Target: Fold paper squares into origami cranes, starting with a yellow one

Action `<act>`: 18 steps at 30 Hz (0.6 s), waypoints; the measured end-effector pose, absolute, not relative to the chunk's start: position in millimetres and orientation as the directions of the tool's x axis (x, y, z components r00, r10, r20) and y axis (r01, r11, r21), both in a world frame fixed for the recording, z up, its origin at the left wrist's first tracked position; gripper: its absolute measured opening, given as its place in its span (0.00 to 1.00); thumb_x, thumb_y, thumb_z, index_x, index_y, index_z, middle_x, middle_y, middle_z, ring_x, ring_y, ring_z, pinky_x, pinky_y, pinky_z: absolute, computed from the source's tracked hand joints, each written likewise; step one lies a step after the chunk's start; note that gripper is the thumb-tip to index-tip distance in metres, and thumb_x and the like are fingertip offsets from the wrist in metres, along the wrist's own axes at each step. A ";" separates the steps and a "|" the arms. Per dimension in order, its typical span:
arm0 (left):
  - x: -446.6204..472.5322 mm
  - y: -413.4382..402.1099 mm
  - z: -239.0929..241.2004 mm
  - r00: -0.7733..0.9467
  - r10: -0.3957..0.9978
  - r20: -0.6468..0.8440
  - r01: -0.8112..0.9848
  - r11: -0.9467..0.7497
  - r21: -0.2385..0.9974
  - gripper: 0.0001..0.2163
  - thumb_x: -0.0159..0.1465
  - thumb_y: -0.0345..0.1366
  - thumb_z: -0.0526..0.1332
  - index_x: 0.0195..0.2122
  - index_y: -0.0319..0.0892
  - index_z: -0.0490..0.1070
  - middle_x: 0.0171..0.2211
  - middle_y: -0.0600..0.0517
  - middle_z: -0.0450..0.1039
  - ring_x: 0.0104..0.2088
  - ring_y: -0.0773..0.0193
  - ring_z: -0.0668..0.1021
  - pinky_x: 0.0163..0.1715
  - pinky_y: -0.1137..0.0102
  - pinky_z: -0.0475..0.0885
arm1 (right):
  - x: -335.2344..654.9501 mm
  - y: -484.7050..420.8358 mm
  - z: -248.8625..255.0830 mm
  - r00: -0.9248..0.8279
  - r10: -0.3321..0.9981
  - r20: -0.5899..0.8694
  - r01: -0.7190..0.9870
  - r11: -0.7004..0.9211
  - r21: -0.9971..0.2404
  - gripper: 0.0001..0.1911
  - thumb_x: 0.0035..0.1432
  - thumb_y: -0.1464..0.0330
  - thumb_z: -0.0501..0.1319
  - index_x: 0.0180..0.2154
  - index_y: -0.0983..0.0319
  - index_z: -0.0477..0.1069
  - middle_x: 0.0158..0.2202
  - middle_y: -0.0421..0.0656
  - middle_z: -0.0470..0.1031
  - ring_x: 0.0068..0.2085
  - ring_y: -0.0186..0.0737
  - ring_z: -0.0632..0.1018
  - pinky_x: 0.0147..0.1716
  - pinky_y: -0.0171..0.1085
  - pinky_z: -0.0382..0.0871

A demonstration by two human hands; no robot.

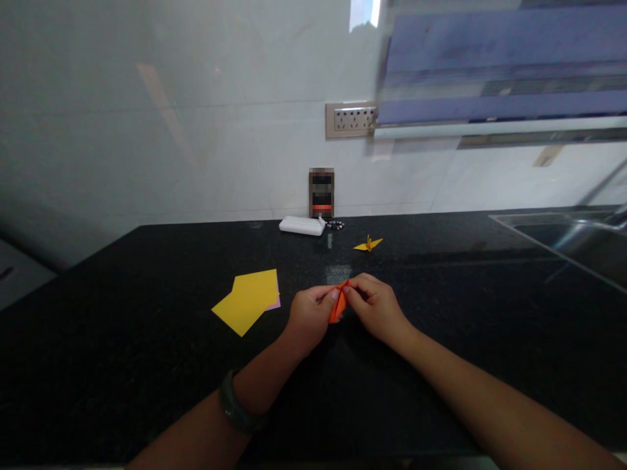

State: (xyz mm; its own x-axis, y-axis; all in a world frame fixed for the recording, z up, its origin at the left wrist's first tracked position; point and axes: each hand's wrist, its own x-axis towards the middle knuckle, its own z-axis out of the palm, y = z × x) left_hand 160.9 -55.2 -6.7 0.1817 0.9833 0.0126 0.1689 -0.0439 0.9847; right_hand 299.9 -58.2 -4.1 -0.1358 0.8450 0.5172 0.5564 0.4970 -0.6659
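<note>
A small piece of folded orange paper [339, 309] is held between my two hands, just above the dark countertop. My left hand [309, 313] pinches its left side, with the thumb lying on top. On the right, the thumb and fingers of my right hand [376, 304] pinch its upper right edge. The fingers partly hide the paper, so its full shape cannot be made out. Behind my right hand stands a yellow origami crane [369, 244] with its wings spread. Left of my hands lie yellow paper sheets [249, 297], overlapping, with a purple edge showing beneath them.
At the back of the black countertop [147, 274] lies a white power bank [301, 226] with a beaded strap [336, 225]. A blurred, phone-like device [322, 192] leans on the wall. A socket panel [351, 120] is above. A sink [573, 241] is set in at the right.
</note>
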 end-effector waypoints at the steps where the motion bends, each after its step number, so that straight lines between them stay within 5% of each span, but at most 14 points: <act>1: 160.9 -55.1 -7.3 0.190 0.982 0.010 0.173 -0.044 0.984 0.14 0.55 0.40 0.56 0.37 0.37 0.74 0.22 0.52 0.73 0.21 0.67 0.72 0.21 0.74 0.66 | 300.0 -58.3 -3.9 -0.130 0.846 0.518 0.565 0.492 -0.662 0.08 0.53 0.73 0.54 0.28 0.63 0.71 0.25 0.41 0.69 0.27 0.33 0.70 0.27 0.33 0.63; 6: 159.1 -54.3 -9.0 0.220 0.973 0.065 0.230 -0.117 0.966 0.14 0.55 0.40 0.55 0.36 0.40 0.75 0.24 0.52 0.74 0.23 0.66 0.73 0.23 0.75 0.66 | 301.6 -58.6 -1.9 -0.151 0.806 0.572 0.571 0.543 -0.615 0.07 0.53 0.72 0.55 0.33 0.62 0.70 0.27 0.42 0.68 0.30 0.35 0.71 0.29 0.33 0.64; 18: 158.8 -55.2 -8.5 0.226 0.970 0.090 0.268 -0.151 0.952 0.15 0.55 0.40 0.56 0.39 0.38 0.74 0.26 0.50 0.75 0.23 0.66 0.73 0.24 0.74 0.66 | 302.4 -60.3 2.0 -0.172 0.794 0.583 0.601 0.554 -0.576 0.08 0.55 0.73 0.51 0.29 0.63 0.69 0.27 0.43 0.68 0.31 0.36 0.71 0.31 0.34 0.64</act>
